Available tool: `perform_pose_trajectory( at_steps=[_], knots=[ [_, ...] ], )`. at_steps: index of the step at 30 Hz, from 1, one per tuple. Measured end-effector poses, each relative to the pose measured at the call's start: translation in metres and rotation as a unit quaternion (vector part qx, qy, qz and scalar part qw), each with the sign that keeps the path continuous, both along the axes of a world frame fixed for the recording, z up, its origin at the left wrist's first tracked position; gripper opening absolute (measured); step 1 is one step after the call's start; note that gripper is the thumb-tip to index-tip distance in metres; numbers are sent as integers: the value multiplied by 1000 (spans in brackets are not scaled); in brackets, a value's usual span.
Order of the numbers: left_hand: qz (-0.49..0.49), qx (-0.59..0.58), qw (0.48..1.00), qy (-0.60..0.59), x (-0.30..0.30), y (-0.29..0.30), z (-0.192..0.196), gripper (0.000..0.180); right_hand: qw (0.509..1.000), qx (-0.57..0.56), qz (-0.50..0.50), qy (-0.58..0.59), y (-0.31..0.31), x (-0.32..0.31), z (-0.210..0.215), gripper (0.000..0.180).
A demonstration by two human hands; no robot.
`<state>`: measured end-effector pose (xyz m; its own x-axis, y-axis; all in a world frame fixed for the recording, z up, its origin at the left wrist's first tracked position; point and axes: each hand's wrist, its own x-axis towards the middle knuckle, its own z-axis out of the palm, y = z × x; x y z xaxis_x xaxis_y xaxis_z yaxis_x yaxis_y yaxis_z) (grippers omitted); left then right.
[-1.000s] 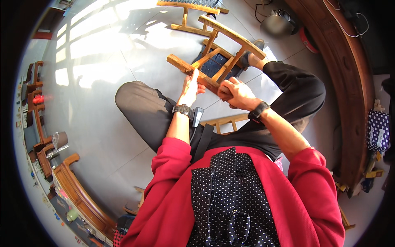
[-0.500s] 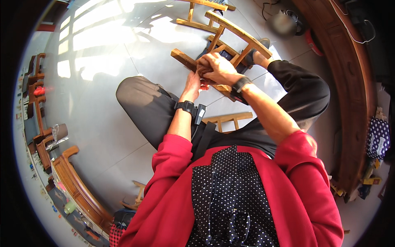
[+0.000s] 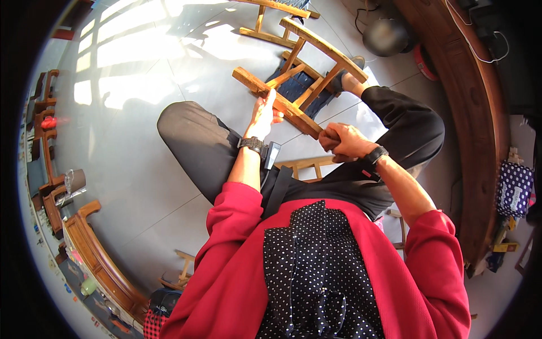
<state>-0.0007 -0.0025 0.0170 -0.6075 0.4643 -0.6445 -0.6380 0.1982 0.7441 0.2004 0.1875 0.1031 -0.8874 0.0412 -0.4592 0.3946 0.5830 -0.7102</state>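
Below, grey tiled floor (image 3: pixel 141 169) spreads out; between the black-trousered legs (image 3: pixel 195 150), a wooden stool (image 3: pixel 322 85) stands tilted. Along its near rail (image 3: pixel 294 114), the left hand (image 3: pixel 262 116) grips, thumb over the wood; the right hand (image 3: pixel 345 141) is curled at the rail's right end, contents unclear.

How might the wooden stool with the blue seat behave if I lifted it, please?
The wooden stool may fold or swing, since its legs appear to cross. Its rails look like solid wood, so they should feel stiff. The blue seat seems woven, so it would probably flex.
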Motion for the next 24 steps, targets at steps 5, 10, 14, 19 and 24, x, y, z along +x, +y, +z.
perform_pose_trajectory(
  at_steps=[5, 10, 14, 19, 24],
  knots=[
    [10, 2, 1000, -9, 0, 0, 1, 64, 996, -6, -82, 30, 6, -23, -1, 33],
    [-25, -47, 999, -12, -7, 2, -4, 54, 977, 83, -45, 193, -18, -95, -6, 37],
    [-44, 12, 999, 5, -9, 3, -5, 51, 968, 105, -38, 225, -49, -137, -19, 42],
    [-35, -46, 998, 7, -3, -2, 0, 57, 944, 209, 18, 254, -60, -111, -36, 43],
    [-32, -21, 999, -9, -1, -5, 5, 67, 923, 211, 49, 316, -54, -51, -37, 33]
  ],
)
